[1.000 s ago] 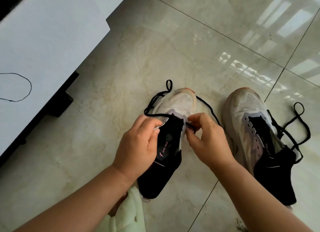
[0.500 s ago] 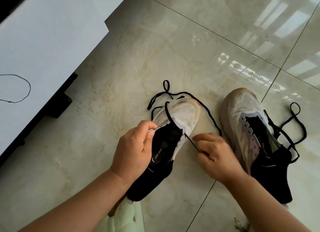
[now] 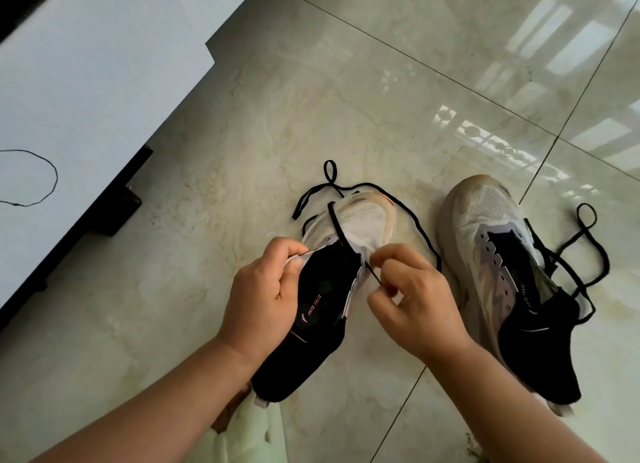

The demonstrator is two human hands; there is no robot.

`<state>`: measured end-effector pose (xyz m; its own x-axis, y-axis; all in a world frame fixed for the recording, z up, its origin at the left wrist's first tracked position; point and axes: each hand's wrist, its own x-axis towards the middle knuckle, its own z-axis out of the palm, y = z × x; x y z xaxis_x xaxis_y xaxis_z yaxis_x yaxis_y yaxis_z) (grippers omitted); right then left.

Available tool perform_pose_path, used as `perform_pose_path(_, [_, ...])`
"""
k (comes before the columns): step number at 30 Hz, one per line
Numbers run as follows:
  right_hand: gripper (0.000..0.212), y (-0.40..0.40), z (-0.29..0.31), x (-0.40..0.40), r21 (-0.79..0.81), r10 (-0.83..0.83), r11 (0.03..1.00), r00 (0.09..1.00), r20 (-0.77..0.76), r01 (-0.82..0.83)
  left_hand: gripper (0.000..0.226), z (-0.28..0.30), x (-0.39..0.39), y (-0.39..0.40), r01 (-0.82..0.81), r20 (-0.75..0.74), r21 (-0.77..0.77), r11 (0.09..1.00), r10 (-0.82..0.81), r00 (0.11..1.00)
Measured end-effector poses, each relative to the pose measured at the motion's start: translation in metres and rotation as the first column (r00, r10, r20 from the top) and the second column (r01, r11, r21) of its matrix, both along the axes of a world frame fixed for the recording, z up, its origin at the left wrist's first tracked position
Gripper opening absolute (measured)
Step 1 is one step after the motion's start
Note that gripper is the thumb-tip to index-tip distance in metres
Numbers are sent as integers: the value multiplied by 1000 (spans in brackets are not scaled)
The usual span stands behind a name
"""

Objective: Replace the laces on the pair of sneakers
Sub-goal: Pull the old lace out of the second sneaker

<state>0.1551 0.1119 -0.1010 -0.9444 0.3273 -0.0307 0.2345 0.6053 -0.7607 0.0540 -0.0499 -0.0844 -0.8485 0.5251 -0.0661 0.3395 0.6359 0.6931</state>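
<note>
Lacing shoe (image 3: 325, 289): left fingers (image 3: 289, 254) pinching eyelet flap, right fingers (image 3: 388, 282) pinching lace (image 3: 372, 275); next, probably threading next eyelet.

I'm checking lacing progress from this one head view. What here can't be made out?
- Head view: which eyelet the black lace passes through; the right hand covers that edge of the held white-and-black sneaker.
- Its left eyelet row, hidden under the left hand.
- The thin black cord on the white surface, cut off by the left edge.
- The tongue lettering, too small.
</note>
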Motion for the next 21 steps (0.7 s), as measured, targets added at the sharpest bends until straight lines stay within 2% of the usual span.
perform_pose_path(3, [32,2,-10,21,-39,121,992,991,50,-119,8,-2,-1,-1,-55,6,8,998,55,998])
perform_pose_path(5, [31,5,-16,33,27,204,978,976,74,-206,8,-1,-3,-2,-46,-4,6,999,46,999])
perform_pose_path(8, [15,6,-21,42,169,239,947,951,198,-273,9,-1,-4,-3,-49,-6,4,999,49,999])
perform_pose_path(10, [14,6,-21,41,157,122,974,965,233,-162,9,-2,-5,-5,-47,1,9,999,47,999])
perform_pose_path(14, [29,0,-13,19,33,-147,989,980,132,144,10,-1,-5,-4,-23,-1,23,999,23,1000])
perform_pose_path(17, [18,-3,-4,-1,5,-207,978,976,68,207,9,0,-2,-1,-9,-6,37,999,9,1000])
perform_pose_path(21, [8,-3,0,-9,65,-169,984,985,29,167,9,-2,-6,-1,4,19,47,999,-5,1000])
